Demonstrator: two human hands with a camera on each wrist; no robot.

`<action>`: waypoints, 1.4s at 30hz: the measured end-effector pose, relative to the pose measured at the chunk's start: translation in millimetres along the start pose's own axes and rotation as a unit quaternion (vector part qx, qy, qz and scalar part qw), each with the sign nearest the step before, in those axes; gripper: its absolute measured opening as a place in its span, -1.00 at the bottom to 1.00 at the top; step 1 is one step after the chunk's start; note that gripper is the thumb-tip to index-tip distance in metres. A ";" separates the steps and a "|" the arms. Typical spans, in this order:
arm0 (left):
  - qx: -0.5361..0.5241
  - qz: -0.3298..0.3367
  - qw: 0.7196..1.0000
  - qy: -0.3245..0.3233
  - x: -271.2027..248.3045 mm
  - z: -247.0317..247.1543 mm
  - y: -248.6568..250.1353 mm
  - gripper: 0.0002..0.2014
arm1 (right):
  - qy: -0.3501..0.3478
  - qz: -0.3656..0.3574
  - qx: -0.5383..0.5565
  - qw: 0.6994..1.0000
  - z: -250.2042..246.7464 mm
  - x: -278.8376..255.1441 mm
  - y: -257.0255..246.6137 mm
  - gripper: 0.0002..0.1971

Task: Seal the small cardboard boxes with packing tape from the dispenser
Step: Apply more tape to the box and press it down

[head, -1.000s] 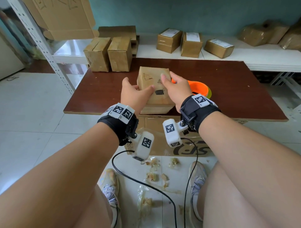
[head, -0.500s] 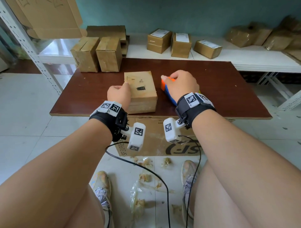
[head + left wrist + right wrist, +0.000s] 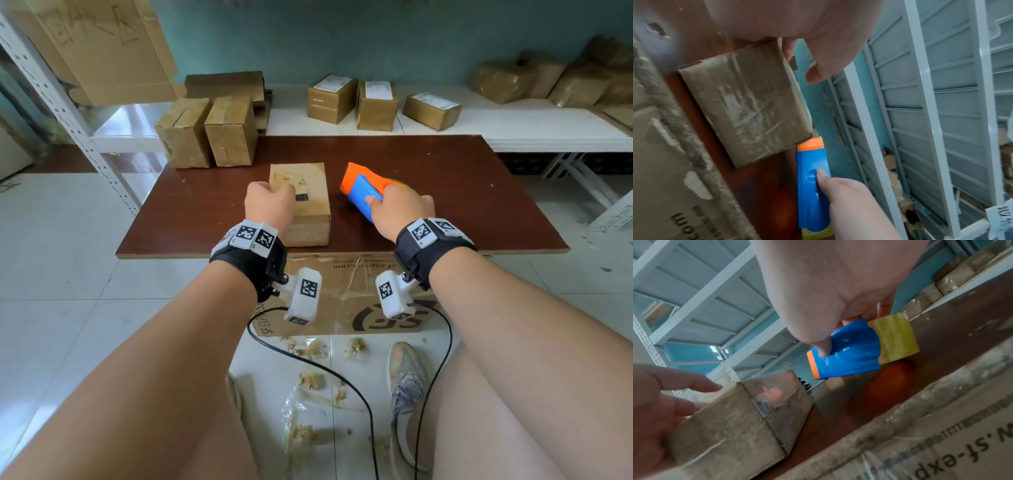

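A small cardboard box (image 3: 305, 209) lies flat on the brown table (image 3: 479, 205), close to its front edge. My left hand (image 3: 270, 204) rests on the box's top left; in the right wrist view its fingers (image 3: 701, 386) lie loosely extended over the top. To the right, my right hand (image 3: 399, 209) grips the blue and orange tape dispenser (image 3: 363, 190), held just above the table with its orange end toward the box. The thumb (image 3: 823, 348) presses the blue body, and the yellowish tape roll (image 3: 896, 335) sits behind it. The dispenser (image 3: 812, 178) is clear of the box (image 3: 748, 105).
Two more cardboard boxes (image 3: 209, 133) stand at the table's back left. Several labelled boxes (image 3: 376, 102) sit on the white shelf behind. A large printed carton (image 3: 342, 301) lies under the table's front edge. A metal rack post (image 3: 58, 102) stands at left.
The box, held up by both hands a second ago, now lies on the table. My right hand has taken the dispenser and lifted it to the right. My left hand stays on the box.
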State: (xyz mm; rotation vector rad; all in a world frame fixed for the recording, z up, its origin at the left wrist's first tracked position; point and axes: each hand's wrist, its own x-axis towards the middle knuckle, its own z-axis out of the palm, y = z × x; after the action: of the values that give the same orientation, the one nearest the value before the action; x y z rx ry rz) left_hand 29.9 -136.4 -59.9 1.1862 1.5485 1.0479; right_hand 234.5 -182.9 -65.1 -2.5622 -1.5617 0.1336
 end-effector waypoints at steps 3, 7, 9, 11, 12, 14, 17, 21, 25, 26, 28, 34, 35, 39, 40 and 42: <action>0.044 0.034 0.998 0.006 -7.3 3.0 13.3 -0.40 | 0.037 -0.014 0.049 0.998 -7.0 -5.4 10.7 -0.62; 0.090 0.188 0.978 0.026 -20.7 6.3 28.6 -0.48 | 0.038 0.008 0.208 0.977 -16.3 -11.7 29.3 -0.57; 0.070 0.246 0.966 0.032 -29.5 8.7 31.0 -0.56 | 0.030 0.032 0.325 0.945 -24.7 -17.4 32.7 -0.55; 0.020 0.247 0.969 0.013 -38.1 15.8 30.7 -0.60 | 0.015 0.068 0.445 0.893 -35.8 -23.7 31.1 -0.60; -0.004 0.233 0.973 -0.002 -42.7 19.8 29.7 -0.60 | 0.009 0.082 0.495 0.865 -41.9 -27.9 29.2 -0.61; -0.052 0.191 0.980 -0.035 -52.4 24.6 27.7 -0.58 | 0.007 0.099 0.558 0.824 -53.7 -39.1 21.4 -0.64; -0.070 0.180 0.977 -0.085 -59.9 22.0 25.8 -0.53 | 0.002 0.095 0.605 0.791 -73.3 -56.6 9.5 -0.70; -0.128 0.169 0.966 -0.147 -63.0 9.5 22.9 -0.66 | -0.001 0.076 0.653 0.753 -80.5 -79.4 -0.6 -0.37; -0.180 0.136 0.954 -0.198 -64.1 -2.0 21.6 -0.69 | -0.032 0.053 0.636 0.769 -68.0 -95.1 -11.3 -0.23; -0.195 0.118 0.951 -0.208 -63.8 -5.5 22.5 -0.65 | -0.037 0.040 0.630 0.775 -67.2 -95.2 -16.0 -0.26; -0.223 0.071 0.949 -0.213 -62.0 -10.1 25.6 -0.56 | -0.038 0.003 0.619 0.785 -65.3 -89.2 -22.9 -0.25; -0.321 -0.009 0.926 -0.197 -48.0 -14.5 28.1 -0.47 | -0.028 -0.059 0.535 0.843 -58.5 -69.9 -32.7 -0.21; -0.334 -0.018 0.923 -0.191 -45.5 -15.2 29.2 -0.53 | -0.026 -0.065 0.516 0.854 -57.7 -66.7 -32.2 -0.21; -0.345 -0.046 0.920 -0.181 -34.8 -18.7 32.0 -0.80 | -0.004 -0.107 0.452 0.886 -53.2 -55.8 -27.9 -0.25; -0.351 -0.054 0.917 -0.182 -32.9 -19.3 31.9 -0.83 | 0.002 -0.119 0.440 0.890 -52.1 -53.8 -26.7 -0.26; -0.365 -0.072 0.910 -0.185 -31.1 -20.7 32.2 -0.85 | 0.011 -0.136 0.425 0.895 -50.4 -51.9 -23.8 -0.25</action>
State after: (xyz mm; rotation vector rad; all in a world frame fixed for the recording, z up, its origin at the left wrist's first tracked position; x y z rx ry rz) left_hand 21.4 -163.0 -19.3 0.6734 0.8074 1.0854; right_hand 197.3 -221.9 -11.3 -1.6488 -1.3935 0.6010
